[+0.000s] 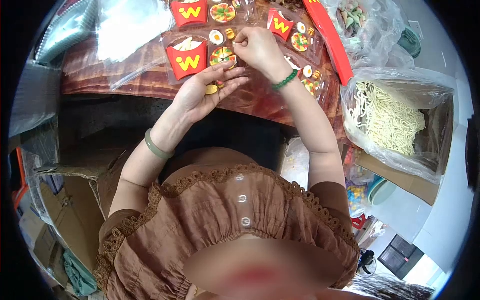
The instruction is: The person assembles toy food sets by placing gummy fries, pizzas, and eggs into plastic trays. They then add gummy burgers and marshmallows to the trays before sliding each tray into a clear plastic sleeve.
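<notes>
My left hand (200,95) is palm up at the table's front edge, cradling a yellow oval piece (211,89) and a small burger-like toy piece (219,83). Above it, the thumb and index finger of my right hand (259,50) pinch together over a clear plastic tray (170,41); whatever they hold is hidden. That tray carries a red toy fries box (187,60) with a yellow W, a toy pizza (221,56), a toy fried egg (216,37) and a mini burger (230,33). My left fingertips overlap the pizza's lower edge.
Similar filled trays surround it, one with another red fries box (280,24). A long red strip (327,40) lies along the right. A plastic-lined carton (435,140) holds cream noodle-like strands (390,120). Clear plastic sheets (132,37) lie at the left.
</notes>
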A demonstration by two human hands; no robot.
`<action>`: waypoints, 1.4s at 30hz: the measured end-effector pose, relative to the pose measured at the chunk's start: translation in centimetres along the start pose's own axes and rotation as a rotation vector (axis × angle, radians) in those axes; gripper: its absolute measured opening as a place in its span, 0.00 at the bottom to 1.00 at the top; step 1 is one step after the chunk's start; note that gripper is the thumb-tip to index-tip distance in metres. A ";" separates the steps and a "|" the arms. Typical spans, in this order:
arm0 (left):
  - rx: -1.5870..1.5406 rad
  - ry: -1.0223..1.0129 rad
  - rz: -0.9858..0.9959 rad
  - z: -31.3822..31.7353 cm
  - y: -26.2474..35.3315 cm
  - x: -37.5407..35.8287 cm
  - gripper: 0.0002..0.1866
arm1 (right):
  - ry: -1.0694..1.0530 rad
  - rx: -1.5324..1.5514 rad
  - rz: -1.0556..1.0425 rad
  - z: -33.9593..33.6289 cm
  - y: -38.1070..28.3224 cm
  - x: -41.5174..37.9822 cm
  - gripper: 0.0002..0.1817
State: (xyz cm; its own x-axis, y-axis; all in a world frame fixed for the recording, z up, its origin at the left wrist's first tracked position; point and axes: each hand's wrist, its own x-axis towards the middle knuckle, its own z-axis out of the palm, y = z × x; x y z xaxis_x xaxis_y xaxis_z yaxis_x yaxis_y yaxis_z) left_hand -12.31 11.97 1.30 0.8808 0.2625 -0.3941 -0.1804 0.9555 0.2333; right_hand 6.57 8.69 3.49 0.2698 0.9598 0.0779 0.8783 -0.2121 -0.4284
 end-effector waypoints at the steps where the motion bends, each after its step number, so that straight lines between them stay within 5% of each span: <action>1: -0.003 -0.006 0.003 0.0 0.0 0.0 0.16 | 0.027 -0.014 -0.022 0.1 0.0 -0.1 0.11; 10: -0.153 -0.143 -0.069 -0.5 0.5 -0.2 0.19 | -0.053 0.442 0.233 -6.9 -1.4 -8.2 0.10; 15: -0.135 -0.199 -0.110 -0.5 -0.1 -0.2 0.23 | -0.304 0.539 0.494 -13.5 -0.2 -21.8 0.06; 16: -0.092 -0.195 -0.115 -0.2 -0.2 -0.3 0.24 | -0.387 0.648 0.749 -14.9 1.2 -26.0 0.05; 18: -0.018 -0.091 -0.149 1.5 -0.3 -0.9 0.23 | -0.190 0.824 0.896 -15.3 4.0 -35.0 0.04; 19: 0.004 -0.083 -0.172 1.9 -0.2 -0.9 0.24 | 0.015 0.751 1.006 -14.4 5.8 -39.4 0.07; 21: -0.009 -0.071 -0.250 2.6 -0.2 -0.4 0.23 | -0.411 -1.058 1.078 -11.8 6.3 -46.3 0.10; 23: -0.001 -0.038 -0.252 4.1 0.5 0.7 0.20 | 0.183 -0.432 0.708 -10.7 10.3 -51.6 0.09; 24: 0.002 -0.033 -0.238 4.5 0.9 1.6 0.18 | 0.217 -0.141 0.919 -10.9 7.8 -47.3 0.08; 26: 0.051 -0.049 -0.215 5.6 2.3 3.9 0.15 | 0.403 0.253 0.980 -9.6 5.8 -40.9 0.13; 31: 0.154 0.013 0.060 11.7 7.3 9.9 0.12 | 0.673 0.432 0.667 -5.0 7.6 -33.6 0.06; 37: -0.021 0.077 -0.008 19.1 7.2 21.1 0.13 | 0.723 0.394 0.423 -4.1 9.0 -29.5 0.05; 42: -0.057 0.141 -0.038 16.2 6.0 25.3 0.13 | 0.724 0.453 0.413 -3.8 9.9 -29.5 0.05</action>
State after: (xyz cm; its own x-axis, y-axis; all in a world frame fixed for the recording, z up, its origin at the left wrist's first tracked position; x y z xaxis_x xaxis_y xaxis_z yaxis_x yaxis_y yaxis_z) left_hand 15.95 22.12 7.16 0.8182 0.2380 -0.5234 -0.1760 0.9703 0.1661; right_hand 8.78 -22.37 0.40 0.8377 0.4450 0.3166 0.4632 -0.2718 -0.8436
